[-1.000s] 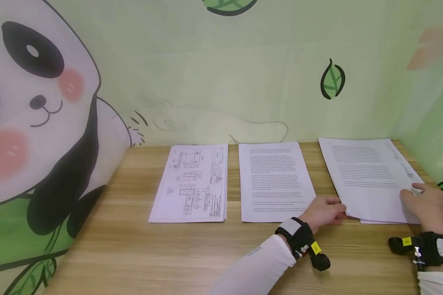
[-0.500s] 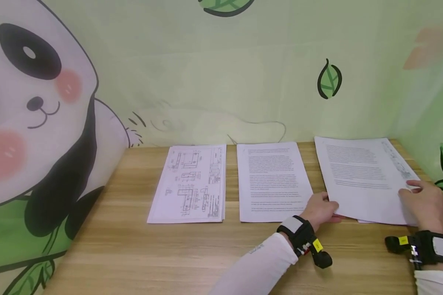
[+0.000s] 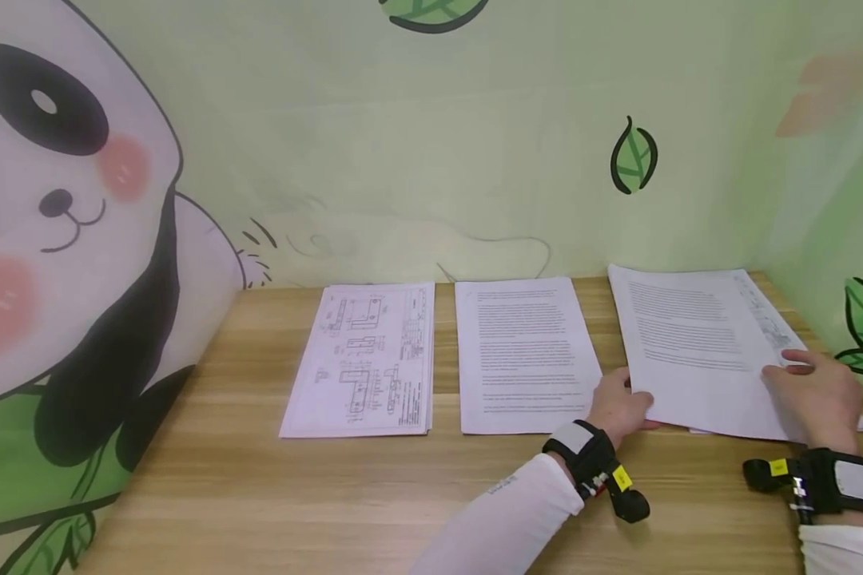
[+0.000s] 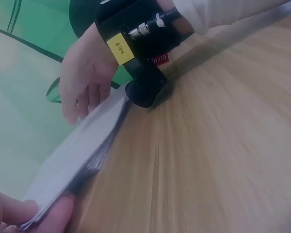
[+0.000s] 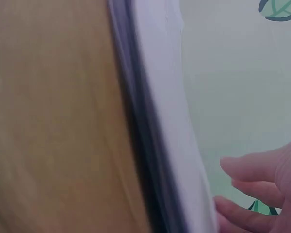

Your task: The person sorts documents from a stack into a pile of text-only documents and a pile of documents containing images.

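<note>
A stack of printed sheets lies at the right of the table, its top text pages lifted at the near left corner. My left hand pinches that corner, thumb above and fingers beneath, as the left wrist view shows at the paper edge. Along the right side, a strip of a line drawing shows under the text pages. My right hand is at the stack's right edge, thumb over the paper and fingers loosely spread; in the right wrist view its fingers pinch nothing visible.
A text-page stack lies in the middle, close beside my left hand. Farther left is a stack topped by a technical drawing. The wooden table meets a panda-printed backdrop behind and at both sides.
The top pages' near left corner has risen and shifted left with my left hand, showing more of the drawing beneath. My right hand stays by the right edge. The head view has turned slightly.
</note>
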Available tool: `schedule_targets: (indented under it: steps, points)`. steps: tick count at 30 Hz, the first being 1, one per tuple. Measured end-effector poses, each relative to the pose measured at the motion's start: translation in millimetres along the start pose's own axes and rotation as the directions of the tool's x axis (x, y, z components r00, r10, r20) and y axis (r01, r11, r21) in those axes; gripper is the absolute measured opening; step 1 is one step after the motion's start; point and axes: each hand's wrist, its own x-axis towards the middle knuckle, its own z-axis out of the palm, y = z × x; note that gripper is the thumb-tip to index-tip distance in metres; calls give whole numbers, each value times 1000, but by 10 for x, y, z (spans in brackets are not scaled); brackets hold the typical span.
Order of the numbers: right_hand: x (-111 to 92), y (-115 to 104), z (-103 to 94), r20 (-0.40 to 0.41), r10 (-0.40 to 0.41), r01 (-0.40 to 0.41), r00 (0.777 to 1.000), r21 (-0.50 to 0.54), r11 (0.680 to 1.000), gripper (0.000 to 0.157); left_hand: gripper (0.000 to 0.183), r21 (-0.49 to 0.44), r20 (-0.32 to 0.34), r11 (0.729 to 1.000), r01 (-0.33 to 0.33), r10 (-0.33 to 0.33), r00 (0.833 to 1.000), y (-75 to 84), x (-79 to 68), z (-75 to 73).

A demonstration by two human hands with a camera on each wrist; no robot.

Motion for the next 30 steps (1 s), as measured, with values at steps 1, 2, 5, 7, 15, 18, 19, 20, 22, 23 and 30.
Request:
schedule_targets:
  steps: [1,2,5,7,15,18,19,20,22,23,30]
  points:
    - [-4,-3,5,14,-11,11,1000,-20,1000,59,26,-19,9,1000,2,-2,1000,4,1,7]
    - [-9,-8,8,32,-22,24,999,-44,999,61,25,-14,11,1000,-1,1,1000,11,4,10]
    - [-5,-29,30,84,-77,86,994,-119,989,64,22,0,8,1000,-2,2,1000,38,10,-12]
    - [-2,-49,55,123,-107,125,987,-146,981,68,21,56,-2,998,-9,9,1000,58,13,-62]
    - [-22,-54,96,236,-204,240,950,-136,961,79,31,237,-43,971,-37,48,998,78,10,-309]
    - [-39,-64,100,268,-209,251,941,-137,958,82,36,206,-70,978,-25,40,997,64,38,-386]
    - [-44,-71,105,282,-214,259,935,-132,957,83,38,177,-75,984,-15,29,997,51,50,-410]
    - [-48,-85,111,296,-222,269,929,-127,955,84,39,135,-79,991,-9,20,997,39,63,-433]
    - [-63,-124,136,321,-239,285,917,-104,953,86,41,48,-83,999,7,-3,997,15,83,-482]
    - [-69,-148,153,331,-252,295,909,-85,952,88,42,8,-86,1000,9,-8,996,0,93,-509]
    - [-155,-406,320,297,-259,226,919,141,964,96,43,-160,-83,986,-34,21,996,-39,83,-798]
